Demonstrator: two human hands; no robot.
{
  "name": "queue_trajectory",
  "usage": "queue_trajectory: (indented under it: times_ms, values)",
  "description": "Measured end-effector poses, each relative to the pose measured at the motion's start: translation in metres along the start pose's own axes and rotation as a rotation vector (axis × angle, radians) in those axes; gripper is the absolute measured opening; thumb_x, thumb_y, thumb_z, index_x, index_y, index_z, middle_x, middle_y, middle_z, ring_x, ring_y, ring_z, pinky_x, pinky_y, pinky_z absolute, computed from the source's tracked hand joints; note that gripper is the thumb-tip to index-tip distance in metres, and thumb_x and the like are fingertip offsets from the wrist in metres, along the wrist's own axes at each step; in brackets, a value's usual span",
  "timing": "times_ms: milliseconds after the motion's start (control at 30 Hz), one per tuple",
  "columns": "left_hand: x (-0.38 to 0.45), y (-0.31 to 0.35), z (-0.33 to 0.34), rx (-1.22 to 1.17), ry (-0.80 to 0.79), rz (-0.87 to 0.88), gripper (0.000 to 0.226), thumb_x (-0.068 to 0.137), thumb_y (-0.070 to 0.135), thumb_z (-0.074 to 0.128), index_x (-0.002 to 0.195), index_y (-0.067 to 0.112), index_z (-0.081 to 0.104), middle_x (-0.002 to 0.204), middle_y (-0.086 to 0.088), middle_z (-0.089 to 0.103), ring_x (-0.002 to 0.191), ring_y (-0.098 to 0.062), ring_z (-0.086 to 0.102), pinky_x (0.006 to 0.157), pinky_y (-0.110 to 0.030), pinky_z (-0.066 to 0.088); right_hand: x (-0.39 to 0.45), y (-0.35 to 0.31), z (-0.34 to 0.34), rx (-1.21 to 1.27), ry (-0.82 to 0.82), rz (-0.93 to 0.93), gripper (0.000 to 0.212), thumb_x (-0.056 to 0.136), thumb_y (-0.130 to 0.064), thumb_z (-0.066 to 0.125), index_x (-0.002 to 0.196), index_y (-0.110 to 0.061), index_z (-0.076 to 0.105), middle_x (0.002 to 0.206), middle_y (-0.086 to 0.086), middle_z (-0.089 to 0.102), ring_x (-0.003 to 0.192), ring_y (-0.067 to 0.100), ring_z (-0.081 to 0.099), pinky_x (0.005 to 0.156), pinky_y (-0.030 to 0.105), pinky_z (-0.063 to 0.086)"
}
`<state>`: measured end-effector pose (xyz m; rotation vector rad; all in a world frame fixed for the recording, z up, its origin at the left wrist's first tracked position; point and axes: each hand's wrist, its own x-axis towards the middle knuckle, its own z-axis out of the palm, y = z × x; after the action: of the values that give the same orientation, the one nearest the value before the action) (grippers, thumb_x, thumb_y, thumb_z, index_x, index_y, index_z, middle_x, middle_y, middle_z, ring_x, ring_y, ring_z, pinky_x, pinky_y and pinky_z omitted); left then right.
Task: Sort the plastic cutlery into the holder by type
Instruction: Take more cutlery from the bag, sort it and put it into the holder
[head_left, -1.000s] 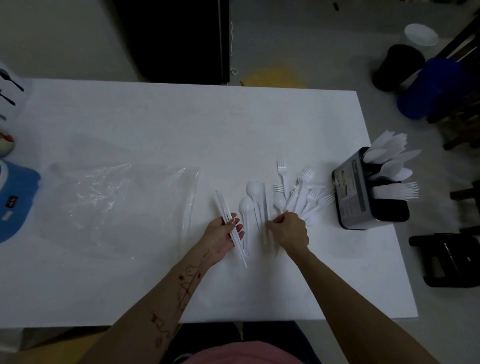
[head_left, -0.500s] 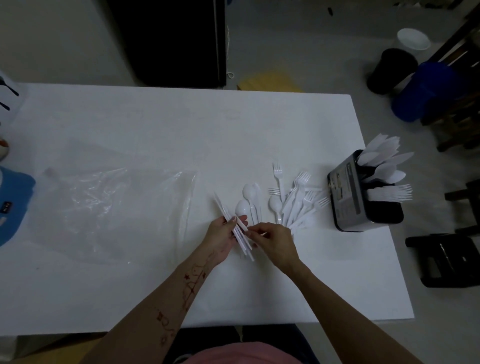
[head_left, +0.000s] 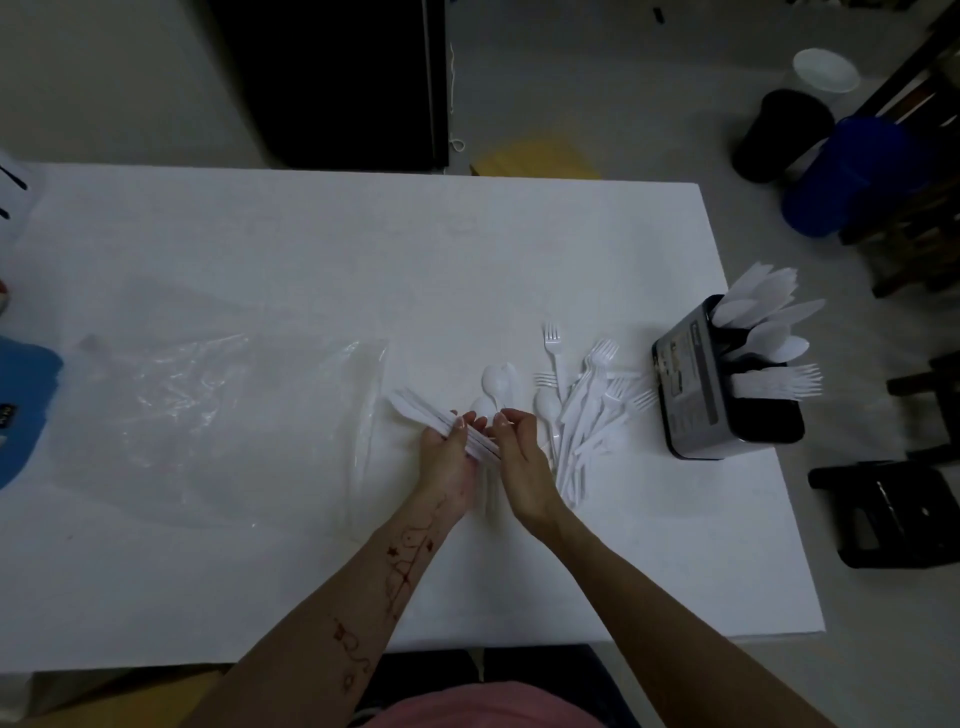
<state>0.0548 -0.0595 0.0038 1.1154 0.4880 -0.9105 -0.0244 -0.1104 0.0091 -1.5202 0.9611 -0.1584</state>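
Left hand (head_left: 448, 451) grips the knife bundle (head_left: 436, 420), long axis toward ten o'clock; right hand (head_left: 519, 457) pinches its near end. Holder (head_left: 691, 384) sits at three o'clock, nearer the right hand.

I see a white table (head_left: 311, 249) on a pale grey floor (head_left: 649, 93) under dim light. Beyond the table's far edge stands a dark cabinet (head_left: 332, 78). Right of the table: a black bin (head_left: 779, 135), a blue bin (head_left: 841, 182), and a black stool (head_left: 893, 514).
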Motion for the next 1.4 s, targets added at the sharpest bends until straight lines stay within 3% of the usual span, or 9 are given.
queue_trajectory:
  times_ms: [67,167,300,533,633,867,1000,1167,1400]
  values:
    - [0.001,0.001,-0.001,-0.006,0.034,0.000,0.022,0.100,0.003,0.039,0.121,0.001,0.045,0.104,-0.010,0.058,0.094,-0.022,0.060,0.086,-0.036,0.050,0.007,0.004,0.000,-0.130,0.099,-0.013,0.021,0.107,-0.026,0.032,0.116,-0.013,0.046,0.100,-0.008,0.054,0.092,0.005,0.055,0.081,0.018,0.044]
    - [0.006,0.006,-0.008,0.002,0.056,-0.002,0.020,0.100,0.000,0.039,0.118,0.003,0.045,0.098,-0.008,0.055,0.083,-0.020,0.058,0.086,-0.036,0.051,0.023,0.021,-0.012,-0.482,0.279,0.003,0.016,0.102,-0.013,0.044,0.111,-0.007,0.056,0.104,0.006,0.059,0.094,0.021,0.061,0.084,0.030,0.051]
    - [0.007,0.010,-0.016,0.149,0.019,0.001,0.026,0.100,0.001,0.038,0.125,0.002,0.044,0.098,-0.005,0.056,0.093,-0.023,0.058,0.088,-0.036,0.046,0.032,0.032,-0.022,-0.671,0.216,0.131,0.020,0.095,-0.023,0.060,0.105,-0.006,0.062,0.106,0.011,0.060,0.093,0.028,0.064,0.087,0.038,0.054]
    - [0.004,0.007,-0.021,0.260,-0.006,-0.008,0.028,0.099,0.001,0.041,0.127,-0.004,0.045,0.107,-0.011,0.062,0.090,-0.020,0.062,0.091,-0.034,0.046,0.039,0.035,-0.018,-0.665,0.216,0.213,0.019,0.087,-0.024,0.067,0.088,-0.005,0.068,0.092,0.014,0.067,0.078,0.026,0.067,0.078,0.036,0.058]
    - [0.005,0.008,-0.024,0.294,0.000,-0.001,0.029,0.099,0.001,0.041,0.127,-0.005,0.044,0.116,-0.016,0.060,0.100,-0.025,0.059,0.091,-0.035,0.047,0.037,0.033,-0.021,-0.661,0.218,0.223,0.022,0.082,-0.027,0.068,0.085,-0.005,0.068,0.086,0.013,0.067,0.073,0.026,0.067,0.074,0.033,0.057]
    - [0.007,0.007,-0.025,0.314,-0.008,-0.020,0.028,0.099,0.002,0.041,0.126,-0.005,0.045,0.098,-0.007,0.062,0.095,-0.023,0.059,0.090,-0.035,0.046,0.024,0.025,-0.033,-0.616,0.223,0.200,0.019,0.087,-0.023,0.066,0.089,-0.005,0.061,0.072,0.002,0.060,0.064,0.017,0.059,0.057,0.024,0.044]
    - [0.005,0.006,-0.024,0.331,-0.031,-0.031,0.026,0.100,0.002,0.040,0.125,-0.003,0.045,0.099,-0.007,0.063,0.091,-0.020,0.061,0.083,-0.033,0.050,0.018,0.022,-0.038,-0.616,0.221,0.107,0.015,0.088,-0.019,0.065,0.095,-0.008,0.059,0.079,0.002,0.061,0.076,0.023,0.065,0.069,0.032,0.054]
    - [0.005,0.007,-0.021,0.348,-0.044,-0.028,0.018,0.100,0.002,0.038,0.117,0.002,0.045,0.114,-0.014,0.062,0.106,-0.028,0.059,0.090,-0.036,0.046,0.011,0.024,-0.036,-0.639,0.249,-0.001,0.025,0.091,-0.023,0.064,0.114,-0.013,0.061,0.102,0.000,0.070,0.089,0.020,0.068,0.078,0.030,0.053]
    - [0.002,0.007,-0.021,0.319,-0.073,-0.041,0.025,0.100,0.001,0.037,0.125,-0.001,0.042,0.117,-0.015,0.059,0.109,-0.029,0.057,0.095,-0.038,0.045,0.012,0.024,-0.030,-0.577,0.152,-0.157,0.016,0.091,-0.022,0.068,0.106,-0.016,0.066,0.101,-0.002,0.070,0.079,0.009,0.066,0.076,0.024,0.056]
